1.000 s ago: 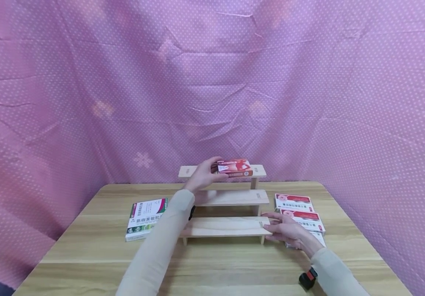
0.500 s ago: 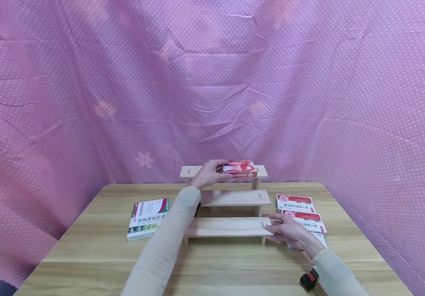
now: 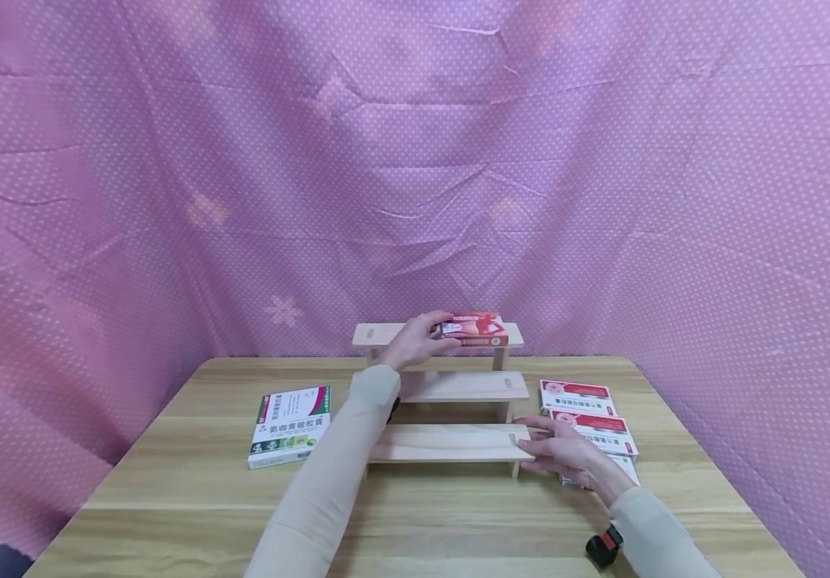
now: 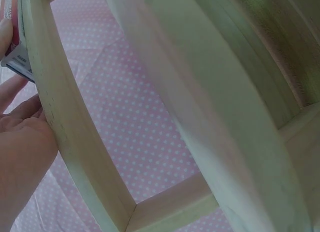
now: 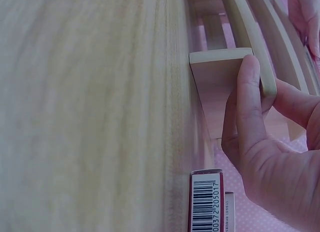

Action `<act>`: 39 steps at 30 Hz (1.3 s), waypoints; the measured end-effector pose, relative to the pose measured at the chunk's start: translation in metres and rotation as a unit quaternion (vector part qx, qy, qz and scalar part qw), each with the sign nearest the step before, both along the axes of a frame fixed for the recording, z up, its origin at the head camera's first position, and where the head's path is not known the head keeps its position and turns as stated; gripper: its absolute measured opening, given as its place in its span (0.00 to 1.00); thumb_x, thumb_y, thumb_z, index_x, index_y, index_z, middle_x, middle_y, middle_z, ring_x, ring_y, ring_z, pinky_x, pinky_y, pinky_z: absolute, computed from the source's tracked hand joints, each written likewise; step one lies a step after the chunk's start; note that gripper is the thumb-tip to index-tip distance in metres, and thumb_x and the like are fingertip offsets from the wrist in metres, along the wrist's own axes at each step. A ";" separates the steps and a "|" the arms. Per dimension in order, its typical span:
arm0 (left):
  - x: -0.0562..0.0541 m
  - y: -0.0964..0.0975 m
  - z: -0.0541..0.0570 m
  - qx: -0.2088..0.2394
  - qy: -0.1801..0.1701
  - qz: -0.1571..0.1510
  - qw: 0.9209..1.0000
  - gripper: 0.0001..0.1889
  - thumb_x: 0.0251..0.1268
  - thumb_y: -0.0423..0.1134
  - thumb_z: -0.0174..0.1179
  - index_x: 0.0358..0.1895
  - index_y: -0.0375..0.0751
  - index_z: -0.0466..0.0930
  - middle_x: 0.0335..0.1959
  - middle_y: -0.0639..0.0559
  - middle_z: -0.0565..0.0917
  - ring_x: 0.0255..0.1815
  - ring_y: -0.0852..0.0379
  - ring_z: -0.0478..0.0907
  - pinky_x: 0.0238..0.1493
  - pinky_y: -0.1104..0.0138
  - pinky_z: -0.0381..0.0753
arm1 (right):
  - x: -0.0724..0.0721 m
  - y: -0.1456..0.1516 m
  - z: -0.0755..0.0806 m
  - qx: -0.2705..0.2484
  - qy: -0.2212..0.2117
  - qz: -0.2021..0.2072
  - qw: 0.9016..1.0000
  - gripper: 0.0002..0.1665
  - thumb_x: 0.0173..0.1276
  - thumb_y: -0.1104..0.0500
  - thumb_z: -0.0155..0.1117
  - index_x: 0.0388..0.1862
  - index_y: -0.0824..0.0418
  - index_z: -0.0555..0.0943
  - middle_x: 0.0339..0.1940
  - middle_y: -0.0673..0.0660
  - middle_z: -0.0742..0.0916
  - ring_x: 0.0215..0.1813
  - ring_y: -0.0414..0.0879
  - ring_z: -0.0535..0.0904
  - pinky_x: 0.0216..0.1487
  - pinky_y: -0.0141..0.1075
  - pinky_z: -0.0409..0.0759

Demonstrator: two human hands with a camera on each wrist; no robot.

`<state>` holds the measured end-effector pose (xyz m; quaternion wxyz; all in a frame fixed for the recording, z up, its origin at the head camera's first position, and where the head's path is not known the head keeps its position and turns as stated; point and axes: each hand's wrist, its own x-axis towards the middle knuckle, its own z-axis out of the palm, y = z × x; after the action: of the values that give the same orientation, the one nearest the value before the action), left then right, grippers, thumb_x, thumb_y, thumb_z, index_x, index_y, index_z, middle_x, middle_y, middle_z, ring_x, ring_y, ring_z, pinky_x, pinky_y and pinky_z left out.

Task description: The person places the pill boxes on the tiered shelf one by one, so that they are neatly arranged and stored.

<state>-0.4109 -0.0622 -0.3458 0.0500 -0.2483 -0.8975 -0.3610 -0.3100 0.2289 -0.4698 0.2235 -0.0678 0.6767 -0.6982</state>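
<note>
A red medicine box (image 3: 480,329) lies flat on the top tier of a three-tier wooden display stand (image 3: 451,387), towards its right end. My left hand (image 3: 415,341) pinches the box's left end between thumb and fingers. In the left wrist view that hand (image 4: 25,134) is partly behind the tier's edge, and only a corner of the box (image 4: 20,59) shows. My right hand (image 3: 567,451) grips the right end of the lowest tier. The right wrist view shows the fingers of this hand (image 5: 272,159) on either side of the board's end.
Several red-and-white medicine boxes (image 3: 593,432) lie to the right of the stand, close to my right hand. White-and-green medicine boxes (image 3: 290,425) lie on the left of the wooden table (image 3: 169,514). A pink dotted cloth (image 3: 415,160) hangs behind and at both sides.
My left hand has slid the red medicine box a little to the right along the top tier. My right hand keeps its grip on the lowest tier.
</note>
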 end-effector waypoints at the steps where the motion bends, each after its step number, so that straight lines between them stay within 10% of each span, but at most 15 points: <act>1: 0.000 0.000 0.000 -0.003 0.001 0.001 1.000 0.31 0.65 0.47 0.65 0.69 0.43 0.70 0.68 0.46 0.74 0.69 0.47 0.69 0.72 0.55 0.68 | 0.000 0.000 0.000 0.001 0.000 0.001 1.000 0.42 0.70 0.65 0.61 0.76 0.71 0.53 0.52 0.61 0.81 0.46 0.47 0.84 0.51 0.40 0.86; 29: -0.002 0.005 0.001 -0.018 -0.009 0.010 1.000 0.36 0.63 0.52 0.65 0.72 0.44 0.66 0.73 0.46 0.68 0.74 0.46 0.63 0.76 0.54 0.61 | -0.002 -0.001 0.000 0.002 -0.006 -0.002 1.000 0.41 0.70 0.64 0.61 0.76 0.70 0.53 0.52 0.61 0.80 0.49 0.48 0.83 0.54 0.43 0.85; 39: 0.003 -0.005 -0.004 0.069 -0.018 0.014 0.997 0.36 0.59 0.47 0.69 0.69 0.38 0.68 0.66 0.43 0.75 0.66 0.46 0.74 0.68 0.58 0.74 | 0.002 -0.001 0.001 0.002 -0.005 -0.013 1.000 0.40 0.70 0.65 0.61 0.75 0.71 0.55 0.53 0.62 0.78 0.48 0.47 0.83 0.54 0.44 0.85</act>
<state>-0.4082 -0.0670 -0.3501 0.0562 -0.2257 -0.8743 -0.4261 -0.3083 0.2281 -0.4689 0.2178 -0.0548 0.6778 -0.7001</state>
